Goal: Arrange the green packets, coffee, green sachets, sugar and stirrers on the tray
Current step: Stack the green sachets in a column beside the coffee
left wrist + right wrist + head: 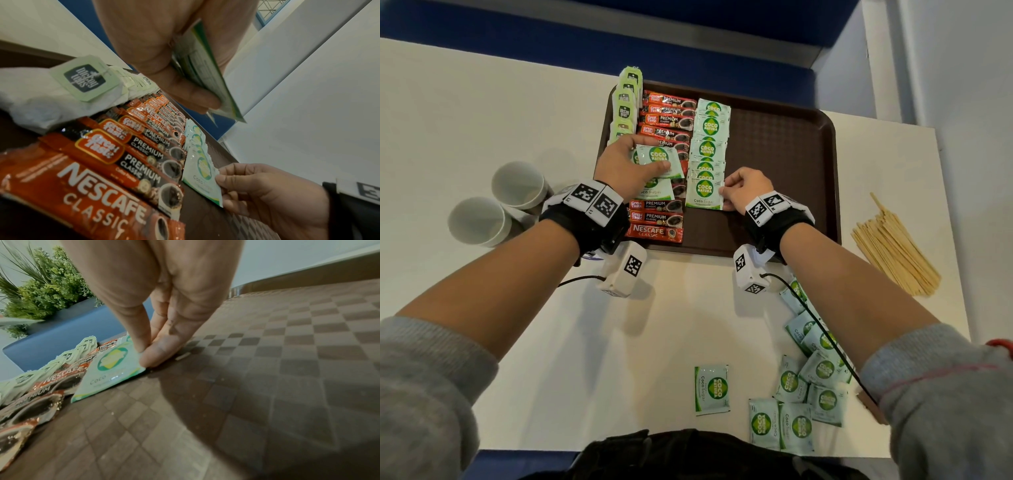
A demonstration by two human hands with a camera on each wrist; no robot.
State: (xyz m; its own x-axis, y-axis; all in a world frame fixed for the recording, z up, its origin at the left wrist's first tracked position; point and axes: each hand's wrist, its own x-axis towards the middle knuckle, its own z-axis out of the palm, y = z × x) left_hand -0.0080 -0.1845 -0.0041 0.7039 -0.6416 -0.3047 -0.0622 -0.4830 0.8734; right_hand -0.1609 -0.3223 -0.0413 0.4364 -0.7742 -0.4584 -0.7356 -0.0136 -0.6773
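Left hand (627,163) and right hand (743,190): each grip pinched, forearms extended forward.

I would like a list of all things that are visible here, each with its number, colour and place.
tray: one, brown, on the table's far side.
tea bags: a row, count unclear, light green, along the tray's left edge.
coffee sticks: a column, count unclear, red and black, beside the tea bags.
sugar sachets on tray: an overlapping column, white and green, right of the coffee.
loose sugar sachets: about a dozen, on the table, near right.
stirrers: a pile, pale wood, on the table right of the tray.
cups: two, white, left of the tray.
table: one, white.
left hand: holds several sugar sachets above the coffee.
right hand: pinches the nearest sachet of the column.
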